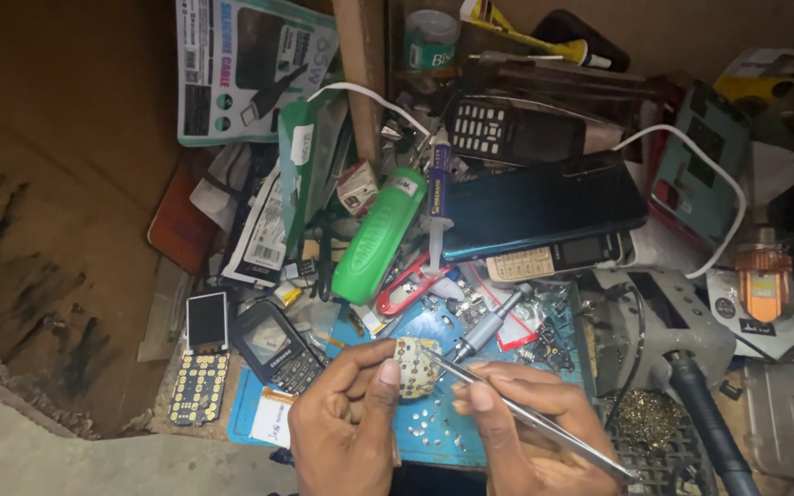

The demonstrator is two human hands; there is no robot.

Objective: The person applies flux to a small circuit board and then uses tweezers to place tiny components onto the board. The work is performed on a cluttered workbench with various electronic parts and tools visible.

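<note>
Nearest the camera, the left hand [346, 418] grips a small pale keypad membrane [414, 367] between thumb and fingers [386, 372], holding it just above the blue mat [434, 427]. Right hand [530, 432] is clenched in a pinch on metal tweezers [516, 409], whose tips meet the membrane's right edge. Judgement: the work wants a steady support hand, the membrane kept face-up and tilted toward the eye, and light tweezer pressure so that the tips do not gouge the soft contacts; bracing both wrists on the counter would help. Small metal domes [438, 424] lie scattered over the mat directly beneath, so anything dropped would be hard to tell apart from them; keeping the work low over the mat limits that risk. Just beyond the hands, a screwdriver [484, 329] lies on the mat, with red-handled snips [406, 289] touching a green cylinder [377, 237] further back. Left of the mat sit a dark keypad phone [277, 347] and a bare circuit board with screen [202, 360], near one another. To the right stands a grey soldering station [668, 326] with its black handpiece [705, 413] beside a brass wool cleaner [645, 418]; heat there should be kept away from the membrane. Farther back, a dark smartphone [544, 207] rests on stacked handsets, a syringe [439, 197] leans against it, and a white cable [719, 184] loops behind. Lighting is dim; fine detail on the membrane cannot be told.
</note>
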